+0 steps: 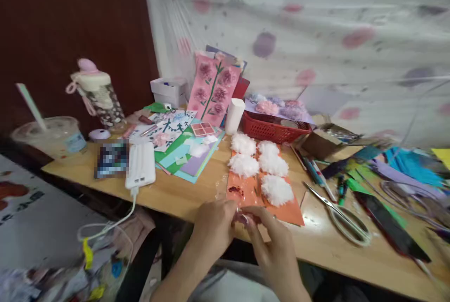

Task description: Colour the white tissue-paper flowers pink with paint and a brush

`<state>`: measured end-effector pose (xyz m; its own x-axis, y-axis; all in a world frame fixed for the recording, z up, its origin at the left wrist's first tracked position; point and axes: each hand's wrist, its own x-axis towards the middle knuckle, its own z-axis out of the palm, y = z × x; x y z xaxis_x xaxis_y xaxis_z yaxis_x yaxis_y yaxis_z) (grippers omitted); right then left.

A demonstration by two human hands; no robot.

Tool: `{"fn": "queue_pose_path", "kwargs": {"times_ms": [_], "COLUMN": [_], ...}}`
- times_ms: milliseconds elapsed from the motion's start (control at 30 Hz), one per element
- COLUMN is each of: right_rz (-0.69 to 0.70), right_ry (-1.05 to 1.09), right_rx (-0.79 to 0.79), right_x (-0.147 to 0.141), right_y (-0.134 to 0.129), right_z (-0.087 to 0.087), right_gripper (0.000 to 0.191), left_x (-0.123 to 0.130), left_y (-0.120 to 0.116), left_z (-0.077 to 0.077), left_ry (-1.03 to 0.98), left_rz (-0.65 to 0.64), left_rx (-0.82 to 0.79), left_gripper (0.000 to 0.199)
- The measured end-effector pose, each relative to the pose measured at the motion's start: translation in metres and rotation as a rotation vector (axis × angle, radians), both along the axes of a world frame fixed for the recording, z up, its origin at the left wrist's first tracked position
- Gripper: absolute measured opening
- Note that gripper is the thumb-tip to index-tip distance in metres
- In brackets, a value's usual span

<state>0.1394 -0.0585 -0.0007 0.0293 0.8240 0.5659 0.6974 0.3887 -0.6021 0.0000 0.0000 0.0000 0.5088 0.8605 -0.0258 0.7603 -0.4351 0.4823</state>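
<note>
My left hand (216, 224) and my right hand (272, 241) meet at the table's front edge. Their fingers are pinched together around something small with a purplish, shiny look, too blurred to name. Just beyond them lies an orange paper sheet (293, 215) bearing several white fluffy tufts (277, 191). A bare spot on the sheet, near my left hand, shows a dark red glossy patch (236, 192). Beside it is a crinkled piece of clear film (221, 185). To the right of my right hand rest scissors (337, 215) with pale handles, their blades together.
A dark phone (390, 227) and pens (319, 175) lie to the right. Behind the tufts stand a red basket (274, 128) and a white cylinder (235, 117). Leftward are coloured papers (193, 170), a white power bank (140, 166) with its cable, a drink cup (52, 140) and a bottle (98, 95).
</note>
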Motion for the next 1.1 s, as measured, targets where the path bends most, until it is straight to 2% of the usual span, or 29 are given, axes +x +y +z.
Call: {"fn": "queue_pose_path", "kwargs": {"times_ms": [167,333,467,567,633,733,867,1100], "right_rz": [-0.039,-0.017,0.042,0.021,0.073,0.144,0.164,0.136], "right_ry": [0.036,0.057,0.073,0.081,0.057,-0.015,-0.052,0.012], "right_rx": [-0.005,-0.002,-0.056,-0.022,-0.010,0.033,0.133,0.082], "right_x": [0.000,-0.006,-0.009,-0.009,-0.009,-0.004,0.000,-0.005], "right_y": [0.000,0.004,0.005,0.003,0.002,0.000,-0.001,-0.002], "right_z": [-0.002,0.001,0.002,0.002,0.002,0.000,-0.003,-0.011], "right_gripper": [0.013,0.014,0.015,0.013,0.014,0.016,0.016,0.013], "left_x": [0.001,-0.002,-0.003,-0.004,-0.006,-0.010,-0.011,-0.013], "left_y": [0.003,0.000,-0.001,-0.001,-0.003,-0.005,-0.009,-0.010], "left_z": [0.002,0.001,0.002,0.001,0.001,0.000,0.005,0.009], "left_ry": [-0.006,0.004,0.005,-0.001,-0.036,-0.157,-0.320,-0.202], "left_rz": [0.024,0.057,0.051,0.055,0.041,-0.021,-0.073,-0.015], "left_rx": [-0.007,-0.001,0.007,-0.005,-0.015,-0.108,-0.250,-0.242], "left_gripper": [0.020,0.022,0.026,0.027,0.026,0.026,0.025,0.023]}}
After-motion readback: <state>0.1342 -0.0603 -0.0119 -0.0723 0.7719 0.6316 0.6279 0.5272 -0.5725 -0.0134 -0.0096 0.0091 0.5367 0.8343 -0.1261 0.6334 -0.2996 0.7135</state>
